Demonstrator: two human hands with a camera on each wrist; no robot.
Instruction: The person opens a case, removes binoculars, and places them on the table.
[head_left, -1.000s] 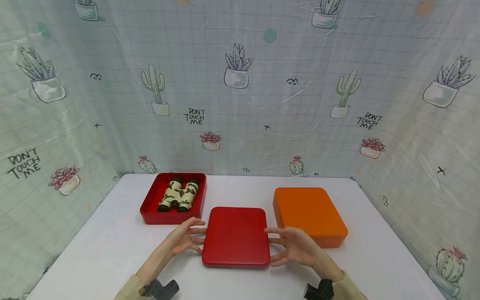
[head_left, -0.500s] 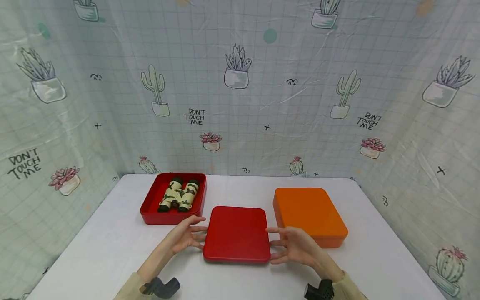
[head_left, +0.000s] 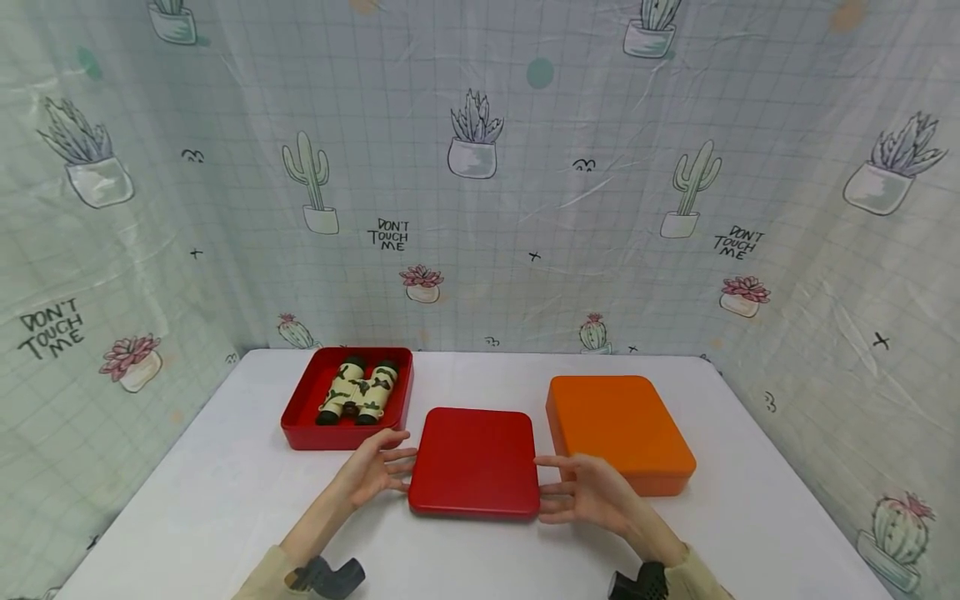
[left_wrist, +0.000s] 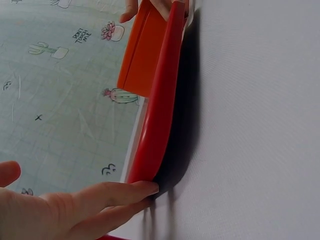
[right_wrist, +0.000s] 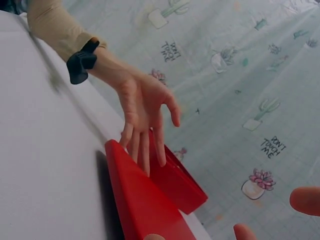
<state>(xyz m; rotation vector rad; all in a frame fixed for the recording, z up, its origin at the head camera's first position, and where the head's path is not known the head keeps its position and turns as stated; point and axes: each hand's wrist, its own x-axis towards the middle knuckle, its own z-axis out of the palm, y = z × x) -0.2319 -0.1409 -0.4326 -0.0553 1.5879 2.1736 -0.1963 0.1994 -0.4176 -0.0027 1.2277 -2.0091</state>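
A flat red lid (head_left: pixel 476 462) with rounded corners lies between my hands at the front middle of the table. My left hand (head_left: pixel 371 475) has its fingers stretched out, fingertips at the lid's left edge and thumb up and apart from it. On the opposite edge, the straight fingers of my right hand (head_left: pixel 588 493) touch the lid's side. Under the lid's side (left_wrist: pixel 159 107), the left wrist view shows a dark shadow on the table. In the right wrist view, the left hand (right_wrist: pixel 142 107) faces the lid palm inward.
Behind my left hand stands a red box (head_left: pixel 337 437), uncovered, holding camouflage-pattern binoculars (head_left: pixel 358 392). An orange box (head_left: pixel 618 421) with its top covered sits close behind my right hand. A cactus-print curtain (head_left: pixel 480 217) surrounds the white table (head_left: pixel 225 500) at the back and sides.
The red lid's near edge has shifted up in the head view, and its far edge slightly up too. Both hands have stayed at its sides with little movement. The boxes have not moved.
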